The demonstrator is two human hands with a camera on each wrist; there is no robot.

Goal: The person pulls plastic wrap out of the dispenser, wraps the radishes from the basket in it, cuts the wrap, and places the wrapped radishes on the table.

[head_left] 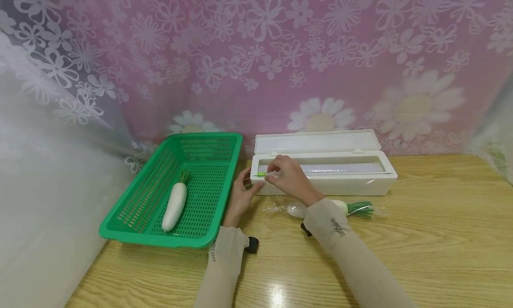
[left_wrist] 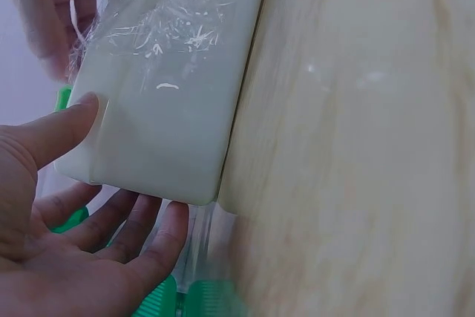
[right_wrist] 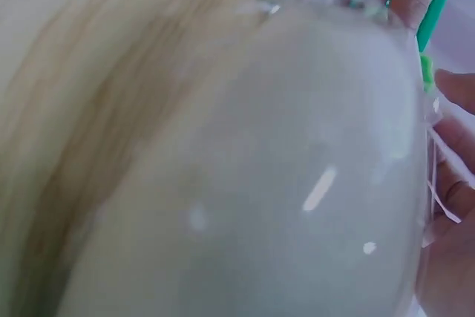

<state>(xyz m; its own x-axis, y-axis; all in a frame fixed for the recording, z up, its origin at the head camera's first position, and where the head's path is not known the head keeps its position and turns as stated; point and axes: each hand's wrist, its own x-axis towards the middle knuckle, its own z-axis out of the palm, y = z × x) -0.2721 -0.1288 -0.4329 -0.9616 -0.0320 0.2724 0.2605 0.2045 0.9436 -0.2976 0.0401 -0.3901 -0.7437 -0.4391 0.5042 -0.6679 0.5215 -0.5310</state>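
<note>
A long white cling film dispenser (head_left: 328,186) stands open, its lid (head_left: 316,142) tilted back and a roll of film (head_left: 340,168) inside. My left hand (head_left: 239,197) grips its left end; in the left wrist view the thumb (left_wrist: 70,128) presses the front and the fingers lie against the end face. A green slide cutter (head_left: 261,174) sits at the left of the cutting rail. Right beside it, my right hand (head_left: 292,178) pinches clear film, whose crumpled edge (left_wrist: 193,27) hangs over the dispenser's front. In the foreground, a film-wrapped white radish (head_left: 296,209) lies partly hidden under the right wrist.
A green plastic basket (head_left: 218,201) stands left of the dispenser, close to the left forearm, with an unwrapped white radish (head_left: 175,205) in it. Behind the wooden table (head_left: 441,236) hangs a pink flowered curtain (head_left: 256,76).
</note>
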